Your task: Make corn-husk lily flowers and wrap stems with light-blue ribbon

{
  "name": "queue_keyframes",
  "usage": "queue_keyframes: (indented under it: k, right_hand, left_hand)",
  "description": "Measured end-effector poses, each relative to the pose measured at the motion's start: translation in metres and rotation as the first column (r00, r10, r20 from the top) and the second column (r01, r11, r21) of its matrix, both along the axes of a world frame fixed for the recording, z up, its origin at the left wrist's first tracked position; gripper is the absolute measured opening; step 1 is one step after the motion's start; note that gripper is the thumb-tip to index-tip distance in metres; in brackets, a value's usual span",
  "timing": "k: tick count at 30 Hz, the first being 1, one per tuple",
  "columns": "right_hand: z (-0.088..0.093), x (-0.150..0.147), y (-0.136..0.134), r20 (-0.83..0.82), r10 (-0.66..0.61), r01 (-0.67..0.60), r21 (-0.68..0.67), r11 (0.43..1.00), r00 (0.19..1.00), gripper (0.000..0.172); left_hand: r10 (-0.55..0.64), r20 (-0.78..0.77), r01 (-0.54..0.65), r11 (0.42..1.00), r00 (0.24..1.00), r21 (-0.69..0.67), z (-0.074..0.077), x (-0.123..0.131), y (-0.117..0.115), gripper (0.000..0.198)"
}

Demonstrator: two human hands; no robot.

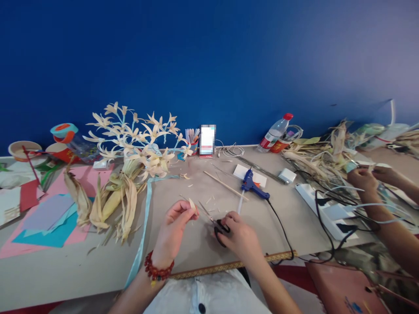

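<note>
Between the thumb and fingers of my left hand (178, 223) is a small pale piece of corn husk (192, 203), pointing upward. My right hand (240, 235) grips a pair of scissors (221, 230) by their black handles. Their blades lie close to the tabletop, parted, just right of my left fingertips. Small husk scraps (212, 201) are scattered beyond the blades. A blue hot glue gun (252, 185) rests past my right hand, and a thin wooden stick (225, 185) lies left of it.
At the back left stand husk flowers on pale blue stems (144, 135), behind dried corn husks (126, 196) and coloured paper (52, 211). A light blue ribbon (144, 226) trails over the front edge. Right are a power strip (324, 213), cables, a bottle (275, 133) and another person's hands (363, 179).
</note>
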State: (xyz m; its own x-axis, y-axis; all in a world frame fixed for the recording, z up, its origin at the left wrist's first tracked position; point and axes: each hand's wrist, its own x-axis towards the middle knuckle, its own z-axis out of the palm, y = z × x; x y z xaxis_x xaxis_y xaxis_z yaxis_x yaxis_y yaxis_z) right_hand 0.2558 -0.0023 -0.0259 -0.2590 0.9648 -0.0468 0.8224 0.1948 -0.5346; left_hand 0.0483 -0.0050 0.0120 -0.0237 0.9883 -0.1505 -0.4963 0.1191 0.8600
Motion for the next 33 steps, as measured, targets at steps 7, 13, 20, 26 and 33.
queue_keyframes:
  k: [7,13,20,26,33]
  right_hand:
    - [0.004,0.002,0.009,0.081,0.078,-0.067,-0.123,0.990,0.994,0.027]
    - [0.043,-0.018,0.030,-0.483,0.153,-0.235,-0.113,0.965,0.862,0.017]
    - [0.028,-0.052,0.059,-0.661,0.095,-0.268,-0.166,0.949,0.744,0.022]
    - [0.023,-0.068,0.131,-0.317,0.202,-0.216,-0.008,0.976,0.927,0.011]
    - [0.014,-0.098,0.198,-0.055,0.199,-0.202,-0.068,0.977,0.978,0.020]
  left_hand:
    - [-0.021,-0.165,0.027,0.999,0.986,0.032,-0.005,0.000,-0.001,0.014]
    - [-0.029,-0.367,0.081,0.989,0.930,0.126,-0.014,0.004,0.001,0.017]
    - [0.026,-0.348,0.019,0.992,0.937,0.126,-0.033,0.003,0.010,0.022]
    - [0.142,-0.247,-0.140,0.990,0.958,0.026,-0.040,0.004,0.015,0.034]
    - [0.061,-0.272,-0.055,0.998,0.960,0.031,-0.043,0.012,0.012,0.025]
